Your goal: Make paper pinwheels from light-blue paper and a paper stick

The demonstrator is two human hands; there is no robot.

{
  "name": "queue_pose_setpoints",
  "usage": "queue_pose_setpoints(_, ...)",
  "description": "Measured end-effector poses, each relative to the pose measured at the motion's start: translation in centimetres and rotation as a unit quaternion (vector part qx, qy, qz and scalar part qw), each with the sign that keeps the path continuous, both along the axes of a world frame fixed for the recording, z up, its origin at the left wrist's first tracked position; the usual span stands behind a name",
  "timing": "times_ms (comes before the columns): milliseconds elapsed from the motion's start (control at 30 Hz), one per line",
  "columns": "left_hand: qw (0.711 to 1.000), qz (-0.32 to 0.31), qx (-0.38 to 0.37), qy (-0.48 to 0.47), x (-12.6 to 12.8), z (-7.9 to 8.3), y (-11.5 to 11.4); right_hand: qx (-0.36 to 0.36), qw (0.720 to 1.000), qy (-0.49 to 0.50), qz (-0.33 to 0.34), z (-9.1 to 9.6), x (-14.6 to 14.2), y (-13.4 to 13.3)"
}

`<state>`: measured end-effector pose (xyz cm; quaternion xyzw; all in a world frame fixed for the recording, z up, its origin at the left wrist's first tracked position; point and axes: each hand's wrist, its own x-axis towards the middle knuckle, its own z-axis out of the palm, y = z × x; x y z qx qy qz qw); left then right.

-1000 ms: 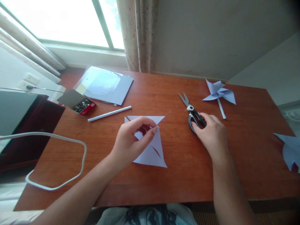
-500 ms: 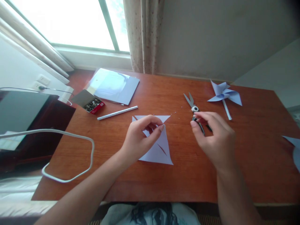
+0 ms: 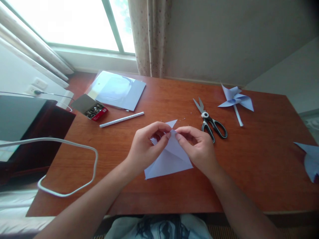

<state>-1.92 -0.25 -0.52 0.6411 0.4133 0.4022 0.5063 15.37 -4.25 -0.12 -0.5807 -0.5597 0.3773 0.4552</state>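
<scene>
A white sheet of paper with slits cut in from its corners is held between my two hands, just above the desk. My left hand pinches its upper part between thumb and fingers. Right beside those fingertips, my right hand is closed in a pinch on the same paper. The fingers partly cover the paper's upper half. Black-handled scissors lie with blades parted, just beyond my right hand. A rolled paper stick rests past my left hand.
A finished paper pinwheel lies at the back right. An open red box of small metal pieces stands near a plastic sleeve of paper. A white cable loops at the left; another paper piece sits at the right edge.
My right hand has moved left from above the scissors to the paper and pinches it beside my left hand. The paper has turned slightly and its near edge has shifted.
</scene>
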Motion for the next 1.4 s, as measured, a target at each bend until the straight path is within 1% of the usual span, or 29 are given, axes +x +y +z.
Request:
queue_pose_setpoints(67, 1.0, -0.003, 0.003, 0.007, 0.0, -0.1, 0.0, -0.046, 0.995, 0.086, 0.003, -0.4, 0.1, 0.1)
queue_pose_setpoints(167, 1.0, -0.004, 0.003, 0.009, 0.0, -0.2, 0.0, -0.083, 0.986, 0.144, 0.009, -0.6, 0.1, 0.2)
queue_pose_setpoints(367, 1.0, -0.004, 0.006, 0.013, -0.1, -0.1, 0.1, -0.09, 0.983, 0.156, 0.041, -0.6, 0.1, -0.1)
queue_pose_setpoints(500, 1.0, -0.006, 0.005, 0.014, -0.1, 0.2, 0.1, -0.089, 0.981, 0.167, 0.047, -0.6, 0.0, -0.1)
queue_pose_setpoints(833, 1.0, -0.01, -0.02, -0.007, -0.1, 0.4, 0.0, -0.085, 0.983, 0.152, 0.059, -0.7, -0.2, -0.3)
queue_pose_setpoints(967, 0.998, -0.017, -0.061, -0.027, -0.2, 0.8, 0.1, -0.072, 0.985, 0.139, 0.069, -0.8, -0.2, -0.4)
queue_pose_setpoints(1133, 0.991, -0.031, -0.116, -0.058, -0.2, 1.0, 0.2, -0.064, 0.992, 0.081, 0.07, -0.7, -0.2, -0.4)
queue_pose_setpoints(1267, 0.989, -0.021, -0.131, -0.067, -0.2, 1.0, 0.2, -0.054, 0.994, 0.068, 0.07, -0.7, -0.3, -0.4)
queue_pose_setpoints(1400, 0.986, -0.027, -0.144, -0.074, -0.2, 0.9, 0.2, -0.047, 0.995, 0.047, 0.071, -0.5, -0.4, -0.3)
